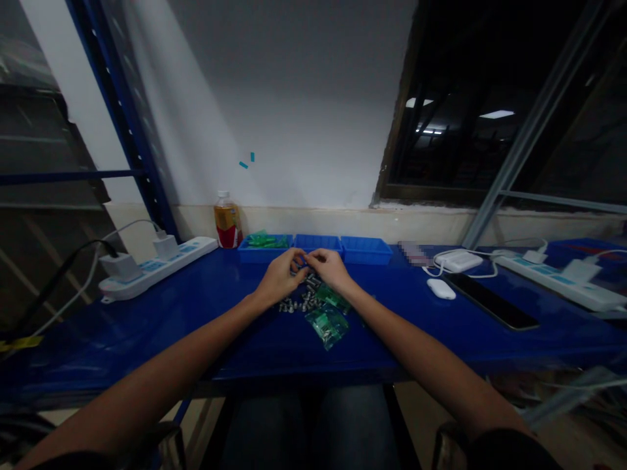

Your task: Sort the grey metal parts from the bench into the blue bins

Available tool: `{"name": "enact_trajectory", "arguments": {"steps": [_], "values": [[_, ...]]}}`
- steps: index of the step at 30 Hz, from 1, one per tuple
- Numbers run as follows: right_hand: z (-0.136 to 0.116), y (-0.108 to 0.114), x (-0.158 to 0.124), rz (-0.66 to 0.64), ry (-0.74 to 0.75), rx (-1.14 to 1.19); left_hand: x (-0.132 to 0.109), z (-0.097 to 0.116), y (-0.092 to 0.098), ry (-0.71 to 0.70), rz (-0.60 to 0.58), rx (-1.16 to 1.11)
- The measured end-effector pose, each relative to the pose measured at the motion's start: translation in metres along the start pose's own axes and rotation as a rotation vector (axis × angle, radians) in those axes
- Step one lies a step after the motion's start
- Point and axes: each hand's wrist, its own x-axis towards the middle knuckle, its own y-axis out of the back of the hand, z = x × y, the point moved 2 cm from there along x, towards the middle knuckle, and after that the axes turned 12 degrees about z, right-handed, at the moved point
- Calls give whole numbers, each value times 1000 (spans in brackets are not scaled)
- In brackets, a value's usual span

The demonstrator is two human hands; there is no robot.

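My left hand (281, 277) and my right hand (332, 269) meet above a blue tabletop, their fingertips almost touching. Both have fingers curled into a pinch; what lies between them is too small and dark to make out. Just below and between the hands is a loose pile of small silvery metal fasteners (309, 300), perhaps screws. Close to my right wrist, a green clear plastic bag (334, 297) lies partly under the forearm. Nearer to me rests another small green plastic bag (327, 326) with small pieces visible inside.
Three blue bins stand behind the hands: a left bin (249, 256) holding green bags, a middle bin (318, 241) and a right bin (367, 251). A drink bottle (228, 222) and a power strip (161, 264) are left; a phone (492, 301), white case (441, 288) and second strip (563, 284) right.
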Motion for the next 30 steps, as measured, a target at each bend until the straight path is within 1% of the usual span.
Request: {"name": "enact_trajectory", "arguments": {"steps": [5,7,9,11,14,16,17,19,21,23,28,30], "values": [[-1,-5,-2,-15,-89,145,2,-1,3,37,54,5],[-1,-6,-3,-34,-103,163,3,-1,4,45,70,-1],[-3,-6,-5,-52,-80,137,4,-2,5,56,83,-8],[-6,-3,-7,-49,21,35,4,-3,6,79,106,-17],[-17,2,-11,-32,317,-204,5,-4,5,132,128,-64],[-24,4,-14,-42,502,-334,4,-6,4,166,114,-108],[-27,4,-16,-48,565,-378,4,-7,4,178,101,-127],[-30,5,-17,-43,628,-438,3,-8,3,196,70,-147],[-30,6,-17,-26,637,-474,3,-7,3,200,42,-145],[-29,6,-16,-10,620,-494,2,-5,5,173,28,-123],[-27,8,-15,7,570,-510,2,3,8,-29,31,-51],[-28,8,-15,-6,563,-517,2,3,8,-71,27,-18]]}}
